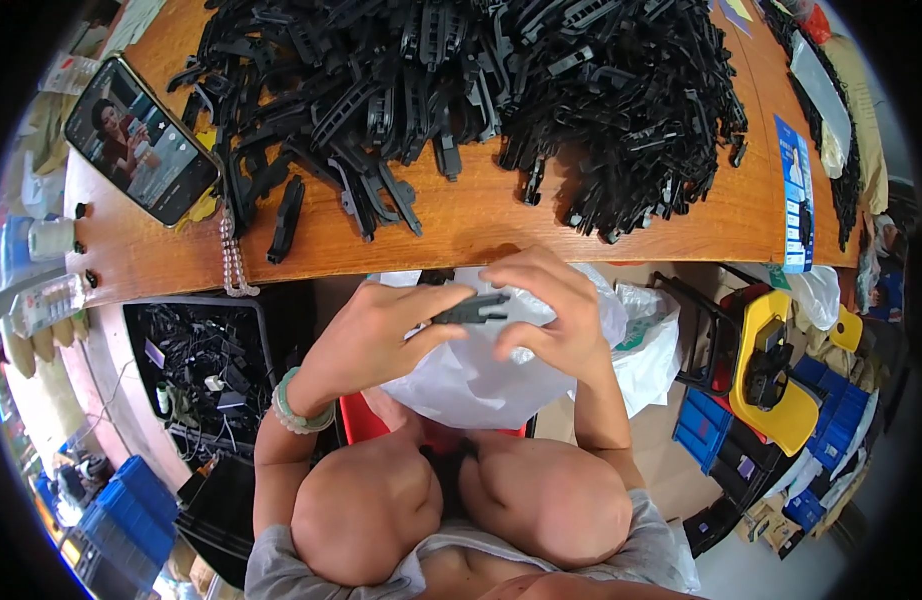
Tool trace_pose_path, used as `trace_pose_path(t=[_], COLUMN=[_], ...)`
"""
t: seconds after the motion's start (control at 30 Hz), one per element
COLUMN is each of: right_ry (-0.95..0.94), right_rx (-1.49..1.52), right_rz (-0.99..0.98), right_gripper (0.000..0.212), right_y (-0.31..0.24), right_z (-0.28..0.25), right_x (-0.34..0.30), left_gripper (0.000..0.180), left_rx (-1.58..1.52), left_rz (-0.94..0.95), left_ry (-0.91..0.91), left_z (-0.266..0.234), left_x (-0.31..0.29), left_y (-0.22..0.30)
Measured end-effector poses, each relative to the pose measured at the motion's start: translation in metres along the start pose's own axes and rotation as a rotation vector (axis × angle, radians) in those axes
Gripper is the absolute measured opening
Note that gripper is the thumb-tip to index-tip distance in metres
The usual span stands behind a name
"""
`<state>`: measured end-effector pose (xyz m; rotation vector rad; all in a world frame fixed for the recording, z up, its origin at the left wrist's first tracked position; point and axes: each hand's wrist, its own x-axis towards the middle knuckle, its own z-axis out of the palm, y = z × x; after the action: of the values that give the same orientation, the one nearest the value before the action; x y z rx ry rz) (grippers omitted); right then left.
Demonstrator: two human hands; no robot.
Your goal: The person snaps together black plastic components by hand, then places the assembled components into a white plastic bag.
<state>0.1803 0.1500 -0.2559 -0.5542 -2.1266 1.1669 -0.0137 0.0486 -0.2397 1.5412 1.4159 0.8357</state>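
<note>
Over my lap, just off the table's front edge, my left hand point(376, 330) pinches a small black plastic part point(471, 309) between thumb and fingers. Its forked end points to the right. My right hand point(561, 315) curves around that end with thumb and forefinger spread, and I see no grip on the part. Below both hands hangs a white plastic bag point(461, 378). A large heap of long black plastic pieces point(381, 90) covers the table beyond, with a pile of smaller black parts point(621, 130) on its right. One loose black piece point(286, 220) lies near the front edge.
A phone point(141, 140) showing a video leans at the table's left, beside a beaded strand point(233, 260). At lower left stands a black crate point(206, 370) of dark parts and cables. On the right are a yellow chair point(776, 400), blue bins point(703, 425) and a blue card point(796, 190).
</note>
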Motion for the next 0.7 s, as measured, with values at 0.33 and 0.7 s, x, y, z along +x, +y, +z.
trace_pose_path(t=[0.33,0.7], right_ry=[0.091,0.034], right_rx=[-0.841,-0.789], right_rz=[-0.107,-0.188], right_gripper=[0.029,0.023], right_y=[0.019,0.016], right_z=[0.005,0.021], right_x=[0.027,0.045], left_gripper=[0.018,0.028], left_rx=[0.346,0.717], left_rz=[-0.087,0.18], left_ry=[0.691,0.504], left_z=[-0.026,-0.033], left_x=[0.007,0.0], left_y=[-0.013,-0.021])
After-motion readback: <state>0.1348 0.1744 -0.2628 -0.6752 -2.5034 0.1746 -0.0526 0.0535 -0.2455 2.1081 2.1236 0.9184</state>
